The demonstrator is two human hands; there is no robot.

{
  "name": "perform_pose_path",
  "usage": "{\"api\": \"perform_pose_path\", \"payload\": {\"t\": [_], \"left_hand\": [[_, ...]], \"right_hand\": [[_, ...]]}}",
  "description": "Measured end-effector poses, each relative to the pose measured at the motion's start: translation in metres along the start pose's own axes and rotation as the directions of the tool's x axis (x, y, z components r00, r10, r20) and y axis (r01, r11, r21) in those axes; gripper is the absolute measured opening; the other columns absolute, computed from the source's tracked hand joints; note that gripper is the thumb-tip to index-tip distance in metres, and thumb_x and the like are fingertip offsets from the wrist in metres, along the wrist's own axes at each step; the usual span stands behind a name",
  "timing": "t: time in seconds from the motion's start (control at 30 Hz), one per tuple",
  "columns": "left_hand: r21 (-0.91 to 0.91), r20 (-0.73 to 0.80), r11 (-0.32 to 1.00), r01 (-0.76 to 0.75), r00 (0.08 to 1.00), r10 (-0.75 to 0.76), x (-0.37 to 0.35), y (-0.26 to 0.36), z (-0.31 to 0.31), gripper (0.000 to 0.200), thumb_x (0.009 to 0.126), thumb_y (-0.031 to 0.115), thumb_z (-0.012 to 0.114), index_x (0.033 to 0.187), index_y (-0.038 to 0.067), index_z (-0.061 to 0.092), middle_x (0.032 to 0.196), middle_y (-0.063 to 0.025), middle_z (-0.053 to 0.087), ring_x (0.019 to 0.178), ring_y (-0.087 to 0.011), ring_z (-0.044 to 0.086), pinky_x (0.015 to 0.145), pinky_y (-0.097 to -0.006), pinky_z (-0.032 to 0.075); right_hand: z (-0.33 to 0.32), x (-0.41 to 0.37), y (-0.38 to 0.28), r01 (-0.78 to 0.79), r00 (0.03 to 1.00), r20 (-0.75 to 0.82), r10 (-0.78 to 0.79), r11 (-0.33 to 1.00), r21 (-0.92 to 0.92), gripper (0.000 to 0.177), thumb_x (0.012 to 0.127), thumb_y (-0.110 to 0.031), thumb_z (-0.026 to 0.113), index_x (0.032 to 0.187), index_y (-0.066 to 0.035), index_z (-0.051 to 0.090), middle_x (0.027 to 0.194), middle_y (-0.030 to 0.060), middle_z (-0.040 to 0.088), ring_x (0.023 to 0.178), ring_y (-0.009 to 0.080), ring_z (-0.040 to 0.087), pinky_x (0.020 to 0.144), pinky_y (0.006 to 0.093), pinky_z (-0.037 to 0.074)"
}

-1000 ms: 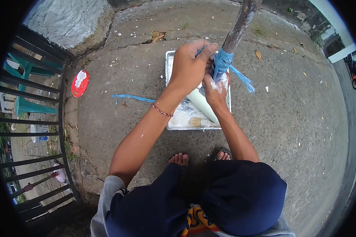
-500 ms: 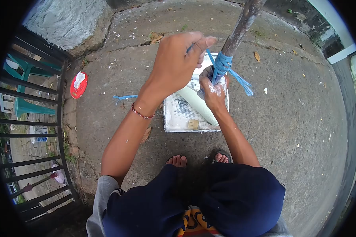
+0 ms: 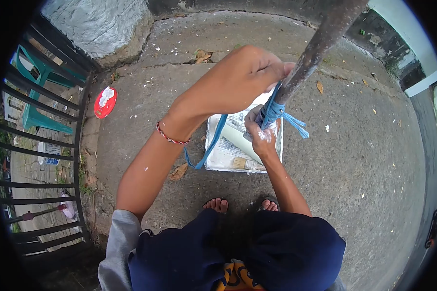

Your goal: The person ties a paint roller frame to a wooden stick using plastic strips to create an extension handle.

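Observation:
My right hand [image 3: 264,127], smeared with white paint, is wrapped round the lower end of a worn pole [image 3: 315,48], just beneath the blue cord [image 3: 273,110] wound about it. Against the pole above the winding, my left hand [image 3: 257,72] is closed on the blue cord, whose loose length [image 3: 213,145] hangs below the wrist. Frayed cord ends stick out on the right side. Below both hands lies a white paint tray [image 3: 223,162] with a pale green roller [image 3: 238,140] and a brush [image 3: 245,163] in it. My left fingertips are partly hidden.
A red lid [image 3: 105,103] with white paint lies on the concrete at the left. Beyond it stand a black barred gate [image 3: 77,145] and a green plastic chair [image 3: 41,97]. A rough painted rock [image 3: 97,24] is at the upper left. Dry leaves lie about.
My left hand has moved right, to the pole, and the cord's loose length now hangs beneath it. The pole has shifted to the upper right in view. My right hand keeps its hold.

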State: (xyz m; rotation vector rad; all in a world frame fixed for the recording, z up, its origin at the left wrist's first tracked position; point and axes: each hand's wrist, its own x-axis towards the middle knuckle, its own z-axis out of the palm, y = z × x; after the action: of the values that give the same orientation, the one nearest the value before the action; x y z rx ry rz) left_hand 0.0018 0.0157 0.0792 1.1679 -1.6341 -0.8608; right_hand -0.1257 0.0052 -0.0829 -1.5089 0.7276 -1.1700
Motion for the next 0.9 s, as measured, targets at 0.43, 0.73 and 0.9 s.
{"api": "perform_pose_path", "payload": {"t": [0.43,0.73,0.9], "left_hand": [[0.116,0.193,0.993,-0.034,0.981,0.011,0.018,0.023,-0.015,0.044,0.092,0.03,0.057,0.058,0.004,0.049,0.051,0.0044,0.031,0.047,-0.0061,0.028,0.044,-0.0277,0.022],[-0.077,0.23,0.982,-0.175,0.955,0.188,0.052,0.017,0.021,0.047,0.082,0.029,0.071,0.049,0.002,0.05,0.047,0.0035,0.035,0.043,-0.0083,0.029,0.043,-0.0276,0.025],[-0.198,0.359,0.952,-0.235,0.886,0.294,0.06,0.015,0.037,0.032,0.071,0.007,0.057,0.043,0.003,0.041,0.045,-0.0001,0.028,0.044,-0.012,0.026,0.044,-0.0347,0.023]], "right_hand": [[0.004,-0.017,-0.008,-0.141,0.988,0.09,0.129,0.98,0.142,0.014,0.064,-0.006,0.056,0.071,-0.006,0.044,0.066,0.0048,0.047,0.061,0.0126,0.045,0.059,0.0258,0.039],[0.004,-0.024,-0.007,-0.139,0.988,0.082,0.129,0.98,0.139,0.015,0.063,-0.005,0.057,0.069,-0.006,0.044,0.067,0.004,0.047,0.062,0.0127,0.045,0.061,0.0264,0.04],[0.001,-0.031,-0.001,-0.059,0.991,0.131,0.037,0.983,0.174,0.016,0.07,0.003,0.059,0.072,-0.006,0.046,0.07,0.0027,0.049,0.067,0.0118,0.046,0.063,0.0262,0.04]]}}
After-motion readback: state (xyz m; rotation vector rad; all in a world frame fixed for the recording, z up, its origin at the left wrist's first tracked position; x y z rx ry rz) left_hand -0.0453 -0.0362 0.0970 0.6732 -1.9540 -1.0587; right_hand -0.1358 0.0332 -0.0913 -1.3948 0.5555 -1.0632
